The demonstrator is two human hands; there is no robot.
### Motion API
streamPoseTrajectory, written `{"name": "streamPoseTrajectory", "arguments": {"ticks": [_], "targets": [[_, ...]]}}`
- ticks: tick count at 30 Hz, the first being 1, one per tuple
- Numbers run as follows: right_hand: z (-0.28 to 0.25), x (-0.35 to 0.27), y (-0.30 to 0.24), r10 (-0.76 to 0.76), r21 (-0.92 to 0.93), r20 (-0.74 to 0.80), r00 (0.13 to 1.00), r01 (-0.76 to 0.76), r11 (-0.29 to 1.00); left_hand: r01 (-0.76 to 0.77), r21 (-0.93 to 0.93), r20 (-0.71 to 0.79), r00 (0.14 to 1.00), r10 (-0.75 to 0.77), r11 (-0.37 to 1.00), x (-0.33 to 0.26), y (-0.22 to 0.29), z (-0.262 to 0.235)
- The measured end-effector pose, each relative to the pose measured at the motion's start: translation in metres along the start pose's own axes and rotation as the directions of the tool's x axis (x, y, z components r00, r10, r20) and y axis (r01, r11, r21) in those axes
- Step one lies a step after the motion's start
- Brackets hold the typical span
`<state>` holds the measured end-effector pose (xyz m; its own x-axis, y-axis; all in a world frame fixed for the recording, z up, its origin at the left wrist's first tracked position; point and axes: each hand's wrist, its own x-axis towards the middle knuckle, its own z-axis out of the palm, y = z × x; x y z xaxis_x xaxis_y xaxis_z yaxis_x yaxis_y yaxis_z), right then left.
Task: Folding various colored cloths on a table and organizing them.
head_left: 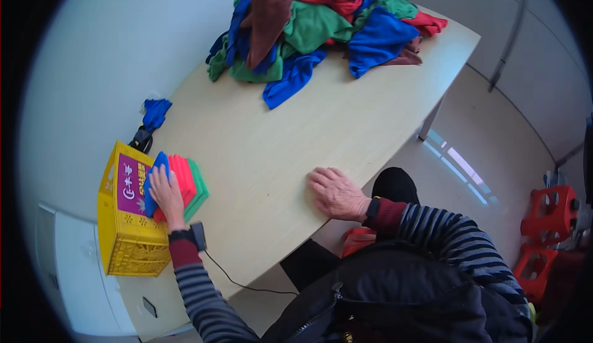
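The right hand (336, 193) is laid flat and empty on the wooden table (296, 133), while the left hand (165, 193) is pressed, fingers spread, on a stack of folded cloths (185, 182) beside a yellow crate (126, 219). Stacking seems underway; another cloth would likely need fetching from the far heap of unfolded cloths (321, 21).

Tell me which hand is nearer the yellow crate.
Left. The left hand rests on the folded cloth stack right beside the yellow crate; the right hand lies flat on the table, farther off.
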<state>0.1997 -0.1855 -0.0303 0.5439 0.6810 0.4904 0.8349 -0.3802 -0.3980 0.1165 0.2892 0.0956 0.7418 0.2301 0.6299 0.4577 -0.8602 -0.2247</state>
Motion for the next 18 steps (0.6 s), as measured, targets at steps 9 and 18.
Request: {"name": "streamPoseTrajectory", "arguments": {"ticks": [9, 18], "targets": [[-0.128, 0.058, 0.223, 0.552, 0.68, 0.166, 0.817, -0.5, 0.537, -0.153, -0.56, 0.379, 0.826, 0.416, 0.814, -0.203, 0.199, -0.106], [-0.212, 0.08, 0.437, 0.6, 0.109, -0.605, 0.524, -0.691, 0.714, -0.153, -0.408, 0.311, 0.903, 0.295, 0.9, -0.222, 0.229, -0.1]]}}
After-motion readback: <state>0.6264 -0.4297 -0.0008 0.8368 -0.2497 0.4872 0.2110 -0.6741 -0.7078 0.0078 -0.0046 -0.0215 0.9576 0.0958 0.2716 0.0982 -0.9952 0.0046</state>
